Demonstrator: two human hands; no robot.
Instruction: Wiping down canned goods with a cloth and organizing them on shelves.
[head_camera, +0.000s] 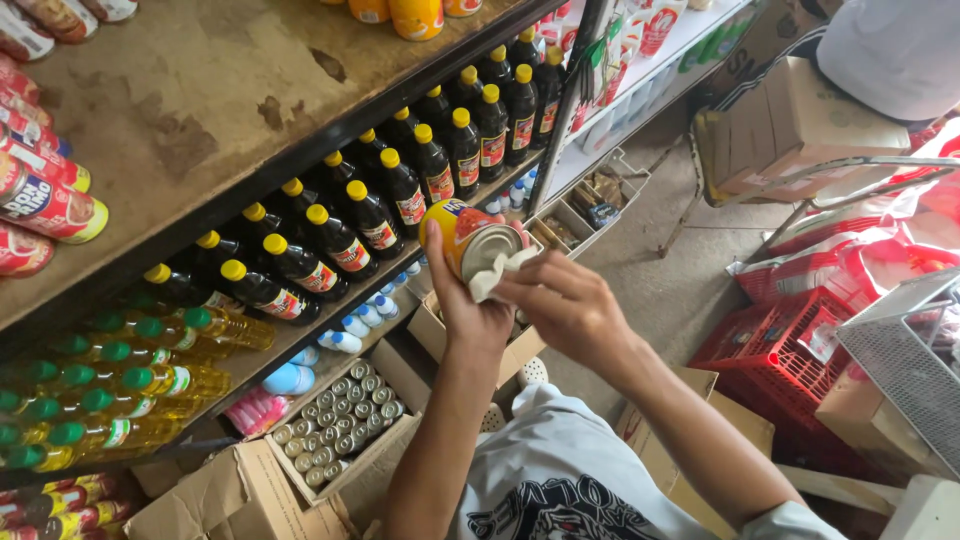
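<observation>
While it is held up in front of the shelves, the yellow can (470, 240) lies on its side, its silver end turned toward the camera. The left hand (465, 305) grips it from below, thumb up along the can's left side, fingers wrapped behind. A small white cloth (497, 272) is pressed against the silver end by the right hand (565, 310), whose fingers are curled and pinched shut on the cloth just right of the can. Behind the can, dark bottles with yellow caps (400, 195) stand in rows on a shelf (250, 362). Further left are green-capped oil bottles (120, 385). Below the hands, an open cardboard box (290, 475) holds small round-topped cans, and a red crate (770, 350) sits on the floor to the right.
</observation>
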